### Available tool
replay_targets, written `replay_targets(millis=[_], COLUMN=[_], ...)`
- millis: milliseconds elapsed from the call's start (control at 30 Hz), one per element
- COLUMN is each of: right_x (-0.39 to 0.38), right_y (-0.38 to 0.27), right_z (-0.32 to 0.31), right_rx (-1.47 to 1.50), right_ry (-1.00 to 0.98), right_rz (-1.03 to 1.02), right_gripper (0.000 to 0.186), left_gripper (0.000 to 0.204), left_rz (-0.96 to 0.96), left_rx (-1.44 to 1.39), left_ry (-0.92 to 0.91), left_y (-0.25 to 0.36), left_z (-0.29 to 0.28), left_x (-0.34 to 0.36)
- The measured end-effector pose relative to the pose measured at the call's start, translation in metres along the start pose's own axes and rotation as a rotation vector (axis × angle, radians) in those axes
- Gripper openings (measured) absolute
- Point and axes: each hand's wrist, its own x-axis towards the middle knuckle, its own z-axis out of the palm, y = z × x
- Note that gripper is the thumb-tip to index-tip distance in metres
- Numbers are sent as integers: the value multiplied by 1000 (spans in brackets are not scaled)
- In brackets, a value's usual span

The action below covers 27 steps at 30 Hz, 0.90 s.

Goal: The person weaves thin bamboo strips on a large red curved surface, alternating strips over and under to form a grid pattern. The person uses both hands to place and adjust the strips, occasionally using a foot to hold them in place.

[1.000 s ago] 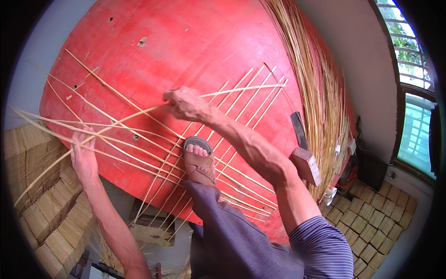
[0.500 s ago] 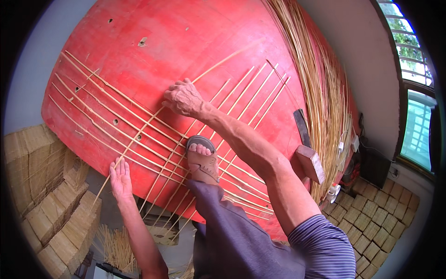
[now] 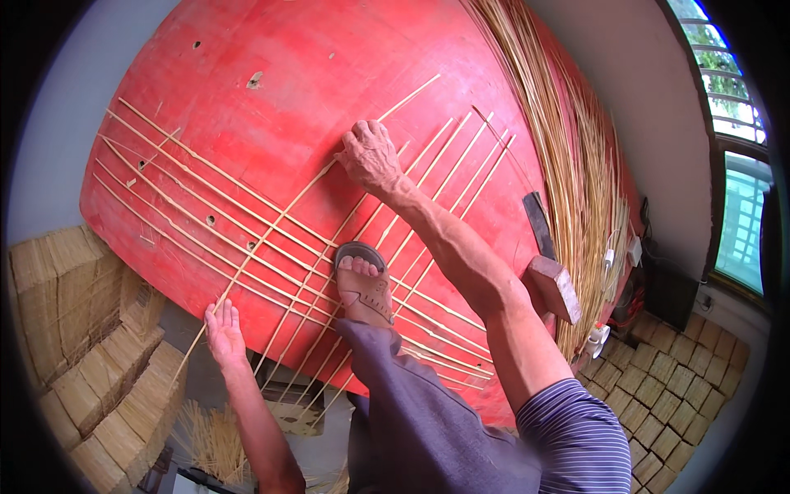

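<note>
Narrow pale bamboo strips lie crossed in an open lattice on a red board. My right hand is closed around one long diagonal bamboo strip, whose upper end sticks out beyond the knuckles. Palm up at the board's lower left edge, my left hand has its fingers stretched out. The same strip runs along its thumb side and past the edge. My sandalled foot presses on the crossing strips at the middle of the lattice.
A thick bundle of long strips lies along the board's right side. Near it are a dark flat blade-like piece and a wooden block. Stacked tan bundles stand at lower left, more bundles at right.
The diagonal strip has slid down and left through the lattice, its upper end now nearer my right hand. My right hand has moved up and right. My foot stays on the lattice.
</note>
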Motion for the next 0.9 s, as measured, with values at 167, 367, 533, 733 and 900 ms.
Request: replay_targets(millis=[167,367,533,733,900], right_x=[-2,-2,-6,-2,-1], right_y=[-1,-4,-11,-12,-13], right_z=[0,4,6,6,8], right_rx=[10,10,11,18,9], right_ry=[37,96,5,23,14], right_rz=[-5,-12,6,0,1], right_gripper=[33,33,33,33,33], left_gripper=[46,42,40,39,38], left_rz=[95,111,187,150,-16], left_rx=[-127,-84,64,-21,-66], left_ry=[73,204,353,258,371], left_y=[10,19,18,22,31], left_z=[-42,-63,-50,-66,-63], left_x=[20,22,14,22,21])
